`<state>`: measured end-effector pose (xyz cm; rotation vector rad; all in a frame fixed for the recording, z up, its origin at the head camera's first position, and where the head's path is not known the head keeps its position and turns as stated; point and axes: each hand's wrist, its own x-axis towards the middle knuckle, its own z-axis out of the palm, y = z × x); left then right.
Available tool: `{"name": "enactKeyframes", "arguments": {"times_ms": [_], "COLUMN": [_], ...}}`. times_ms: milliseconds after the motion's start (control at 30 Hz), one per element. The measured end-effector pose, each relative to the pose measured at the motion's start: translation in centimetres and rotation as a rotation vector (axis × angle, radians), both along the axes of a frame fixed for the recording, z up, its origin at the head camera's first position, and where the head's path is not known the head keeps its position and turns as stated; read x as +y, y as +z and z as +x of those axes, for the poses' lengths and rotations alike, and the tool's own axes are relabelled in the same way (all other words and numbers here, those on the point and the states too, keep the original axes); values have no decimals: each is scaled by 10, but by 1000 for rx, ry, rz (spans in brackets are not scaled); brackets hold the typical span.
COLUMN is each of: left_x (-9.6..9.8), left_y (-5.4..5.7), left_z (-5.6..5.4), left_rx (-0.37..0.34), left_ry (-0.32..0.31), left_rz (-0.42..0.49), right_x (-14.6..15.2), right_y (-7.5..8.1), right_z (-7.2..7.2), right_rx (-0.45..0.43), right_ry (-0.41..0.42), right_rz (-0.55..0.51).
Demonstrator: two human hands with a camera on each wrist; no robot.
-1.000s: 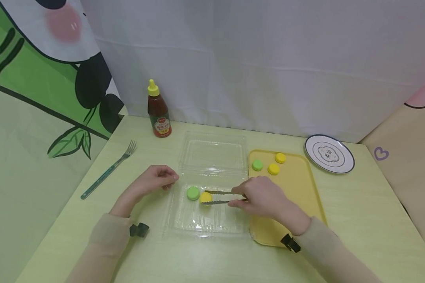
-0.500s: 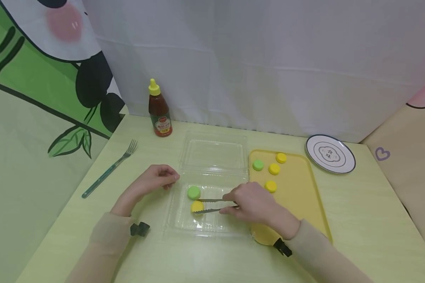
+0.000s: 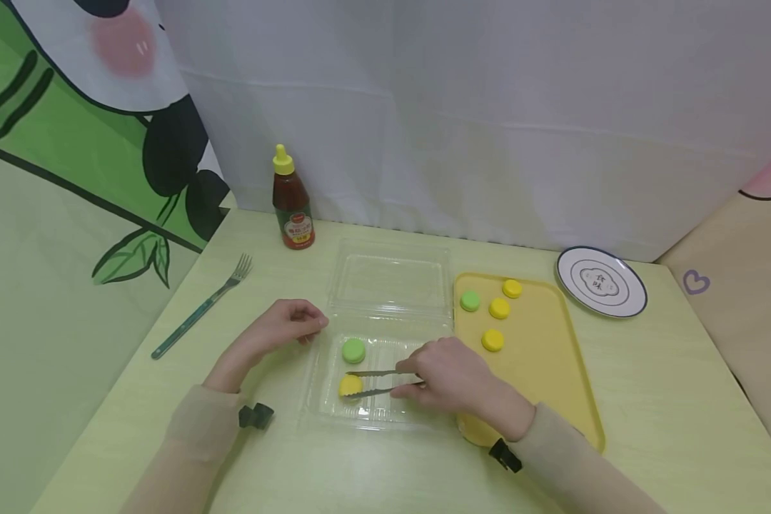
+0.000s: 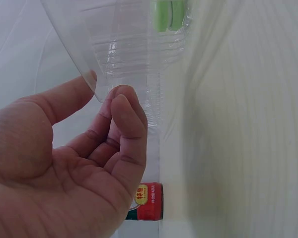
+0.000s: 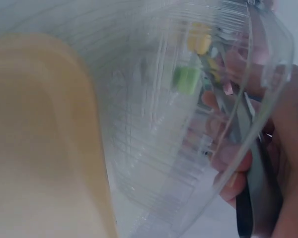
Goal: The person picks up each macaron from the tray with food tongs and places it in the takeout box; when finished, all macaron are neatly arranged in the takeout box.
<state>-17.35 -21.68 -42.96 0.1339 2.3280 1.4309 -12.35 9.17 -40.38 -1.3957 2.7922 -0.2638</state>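
Observation:
My right hand grips metal tongs above the lower half of an open clear plastic container. The tongs' tips lie at both sides of a yellow macaron inside it; whether they still squeeze it I cannot tell. A green macaron sits just behind the yellow one. In the right wrist view the tongs show through the clear wall, with the fingers round the handle. My left hand is at the container's left edge. In the left wrist view its thumb and fingertips pinch the rim.
To the right, a yellow tray carries a green macaron and 3 yellow ones. A white plate lies behind it at the right. A sauce bottle stands at the back left, and a fork lies left.
The right hand has moved left and nearer to me with the tongs. The yellow macaron went from beside the green one to in front of it. The left hand stays in place.

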Motion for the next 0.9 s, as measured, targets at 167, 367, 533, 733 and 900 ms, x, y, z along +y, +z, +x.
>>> {"name": "enactKeyframes", "arguments": {"times_ms": [167,367,533,733,900], "left_x": [0,0,0,0,1], "left_y": [1,1,2,2,3], "left_z": [0,1,1,2,2], "left_rx": [2,3,-3,-5,-3], "left_ry": [-2,-4,-1,0,2], "left_rz": [1,9,8,10,6], "right_x": [-2,-3,-3,-3,-4], "right_y": [-1,1,-1,-3,-3], "right_z": [1,3,3,3,3], "right_rx": [-1,-9,-6,-9,-18], "right_ry": [3,6,-3,-12,-19], "right_rz": [-1,-6,-2,-5,0]}}
